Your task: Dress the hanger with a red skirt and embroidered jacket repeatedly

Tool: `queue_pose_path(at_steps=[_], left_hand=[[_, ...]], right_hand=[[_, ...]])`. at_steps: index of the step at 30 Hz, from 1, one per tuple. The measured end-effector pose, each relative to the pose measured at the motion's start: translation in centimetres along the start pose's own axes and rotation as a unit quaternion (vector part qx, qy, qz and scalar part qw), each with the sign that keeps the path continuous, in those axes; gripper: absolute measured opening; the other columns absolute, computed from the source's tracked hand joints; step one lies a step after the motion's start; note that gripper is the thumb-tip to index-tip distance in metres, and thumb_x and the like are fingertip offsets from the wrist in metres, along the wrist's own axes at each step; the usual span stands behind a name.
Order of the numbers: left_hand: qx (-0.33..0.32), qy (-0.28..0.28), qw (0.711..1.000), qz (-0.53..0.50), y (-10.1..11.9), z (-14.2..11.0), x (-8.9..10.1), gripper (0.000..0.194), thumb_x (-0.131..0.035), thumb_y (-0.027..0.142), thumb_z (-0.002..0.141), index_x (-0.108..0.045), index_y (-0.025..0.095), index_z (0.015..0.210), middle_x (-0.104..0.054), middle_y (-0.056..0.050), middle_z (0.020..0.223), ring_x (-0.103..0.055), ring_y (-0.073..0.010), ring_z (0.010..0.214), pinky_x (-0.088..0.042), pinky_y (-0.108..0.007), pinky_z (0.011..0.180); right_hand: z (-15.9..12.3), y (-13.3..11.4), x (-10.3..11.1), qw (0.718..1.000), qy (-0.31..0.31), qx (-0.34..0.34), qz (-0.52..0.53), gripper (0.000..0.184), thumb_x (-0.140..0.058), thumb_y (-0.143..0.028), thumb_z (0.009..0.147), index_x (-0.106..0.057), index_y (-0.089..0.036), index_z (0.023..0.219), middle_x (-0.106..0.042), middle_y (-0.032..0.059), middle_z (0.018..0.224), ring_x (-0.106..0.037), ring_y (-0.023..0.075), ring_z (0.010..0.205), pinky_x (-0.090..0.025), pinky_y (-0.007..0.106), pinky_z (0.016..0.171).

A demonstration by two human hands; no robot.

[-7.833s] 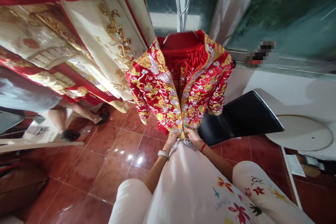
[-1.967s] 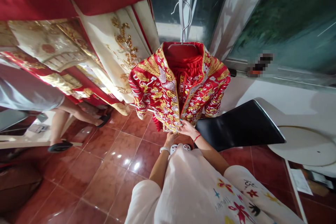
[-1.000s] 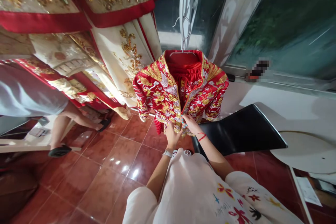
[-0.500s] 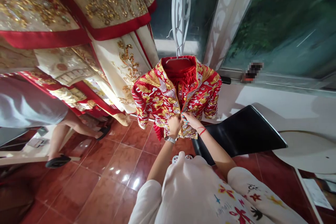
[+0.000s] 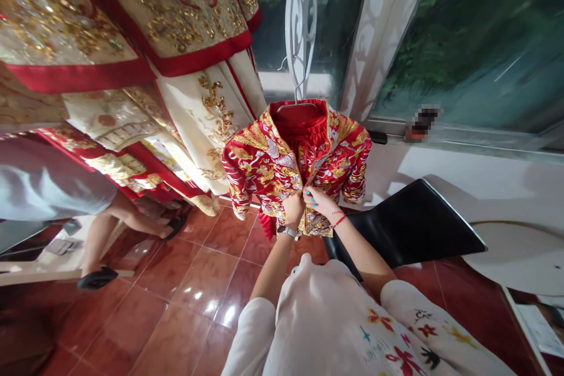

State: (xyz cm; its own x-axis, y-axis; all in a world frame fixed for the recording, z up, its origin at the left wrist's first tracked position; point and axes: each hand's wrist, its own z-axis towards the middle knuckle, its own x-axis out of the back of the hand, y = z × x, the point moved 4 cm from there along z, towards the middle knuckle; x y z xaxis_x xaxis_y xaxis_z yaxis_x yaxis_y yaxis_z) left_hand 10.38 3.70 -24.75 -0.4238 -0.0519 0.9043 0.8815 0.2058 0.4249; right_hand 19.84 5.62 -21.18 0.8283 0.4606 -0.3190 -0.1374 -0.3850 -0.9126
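Note:
A red jacket (image 5: 264, 173) with gold and silver embroidery hangs in front of me on a wire hanger (image 5: 296, 91). Its collar is parted, and red gathered fabric shows inside. My left hand (image 5: 292, 209), with a watch at the wrist, is closed on the jacket's left front edge. Right beside it, my right hand (image 5: 318, 200) pinches the opposite front edge, thumb and fingers together; a red string circles that wrist. The two edges meet between my hands. Whatever small fastening lies under the fingers is hidden.
Cream, gold and red garments (image 5: 198, 53) hang at left. A seated person's leg (image 5: 97, 241) shows beside a white bench (image 5: 48, 258). A black chair (image 5: 409, 226) stands at right, near a round white table (image 5: 520, 247). A white scrolled metal stand (image 5: 301, 23) rises behind the jacket.
Both hands stay at the jacket's front edges with almost the same grip. The view has shifted slightly, so the jacket sits a little lower.

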Motion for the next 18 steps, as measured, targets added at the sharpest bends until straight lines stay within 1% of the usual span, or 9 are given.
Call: queue_pose_path(at_steps=[3, 5, 7, 9, 11, 13, 18], left_hand=[[-0.001, 0.016, 1.0, -0.01, 0.0, 0.3, -0.1, 0.032, -0.047, 0.037, 0.101, -0.072, 0.017, 0.1, -0.076, -0.014, 0.096, -0.07, -0.024, 0.084, -0.037, -0.029, 0.068], [0.001, 0.028, 0.999, -0.022, 0.0, 0.4, 0.0, 0.037, -0.048, 0.044, 0.101, -0.072, 0.018, 0.097, -0.076, -0.014, 0.094, -0.069, -0.0236, 0.082, -0.037, -0.029, 0.068], [0.004, 0.033, 0.999, -0.036, -0.1, 0.2, 0.0, 0.039, -0.048, 0.048, 0.1, -0.072, 0.018, 0.094, -0.075, -0.014, 0.091, -0.069, -0.0236, 0.08, -0.036, -0.029, 0.067], [0.001, 0.031, 0.998, -0.051, -0.2, -0.1, -0.1, 0.039, -0.049, 0.049, 0.1, -0.072, 0.018, 0.093, -0.075, -0.014, 0.09, -0.068, -0.0235, 0.078, -0.035, -0.029, 0.067], [-0.005, 0.03, 0.998, -0.062, -0.1, -0.4, -0.1, 0.037, -0.048, 0.046, 0.101, -0.072, 0.019, 0.093, -0.075, -0.013, 0.091, -0.067, -0.0227, 0.078, -0.035, -0.028, 0.067], [-0.006, 0.028, 0.997, -0.066, 0.1, -0.8, -0.2, 0.034, -0.047, 0.042, 0.102, -0.071, 0.019, 0.093, -0.074, -0.012, 0.093, -0.067, -0.0217, 0.079, -0.035, -0.028, 0.067], [-0.007, 0.045, 0.995, -0.092, 0.5, -1.5, -0.4, 0.031, -0.046, 0.037, 0.102, -0.071, 0.018, 0.097, -0.072, -0.012, 0.095, -0.067, -0.0226, 0.081, -0.036, -0.028, 0.069]], right_hand=[[0.8, -4.0, -0.6, 0.999, -0.007, 0.039, 0.024, 0.034, -0.061, -0.04, 0.08, -0.038, -0.023, 0.064, -0.031, -0.009, 0.053, -0.021, 0.0057, 0.045, -0.017, 0.023, 0.044], [0.8, -6.1, -1.0, 0.997, -0.005, 0.071, 0.036, 0.033, -0.065, -0.04, 0.079, -0.041, -0.022, 0.064, -0.032, -0.0089, 0.053, -0.022, 0.0056, 0.044, -0.017, 0.023, 0.043], [0.4, -7.1, -1.5, 0.995, 0.005, 0.088, 0.044, 0.034, -0.066, -0.04, 0.079, -0.041, -0.023, 0.064, -0.032, -0.0092, 0.051, -0.021, 0.0054, 0.043, -0.017, 0.023, 0.043], [0.0, -7.2, -1.9, 0.995, 0.009, 0.086, 0.049, 0.034, -0.066, -0.039, 0.079, -0.04, -0.023, 0.063, -0.031, -0.0095, 0.05, -0.02, 0.005, 0.043, -0.016, 0.023, 0.043], [-0.5, -7.4, -2.3, 0.995, 0.007, 0.082, 0.054, 0.034, -0.065, -0.038, 0.078, -0.039, -0.023, 0.061, -0.03, -0.0097, 0.049, -0.019, 0.0046, 0.042, -0.016, 0.022, 0.042], [-1.0, -8.0, -2.7, 0.994, 0.007, 0.087, 0.062, 0.033, -0.064, -0.036, 0.078, -0.039, -0.022, 0.061, -0.029, -0.0099, 0.049, -0.019, 0.0045, 0.042, -0.016, 0.022, 0.042], [-1.4, -11.8, -3.4, 0.993, 0.02, 0.099, 0.065, 0.034, -0.066, -0.036, 0.078, -0.04, -0.022, 0.061, -0.029, -0.0102, 0.049, -0.019, 0.0039, 0.042, -0.014, 0.021, 0.04]])
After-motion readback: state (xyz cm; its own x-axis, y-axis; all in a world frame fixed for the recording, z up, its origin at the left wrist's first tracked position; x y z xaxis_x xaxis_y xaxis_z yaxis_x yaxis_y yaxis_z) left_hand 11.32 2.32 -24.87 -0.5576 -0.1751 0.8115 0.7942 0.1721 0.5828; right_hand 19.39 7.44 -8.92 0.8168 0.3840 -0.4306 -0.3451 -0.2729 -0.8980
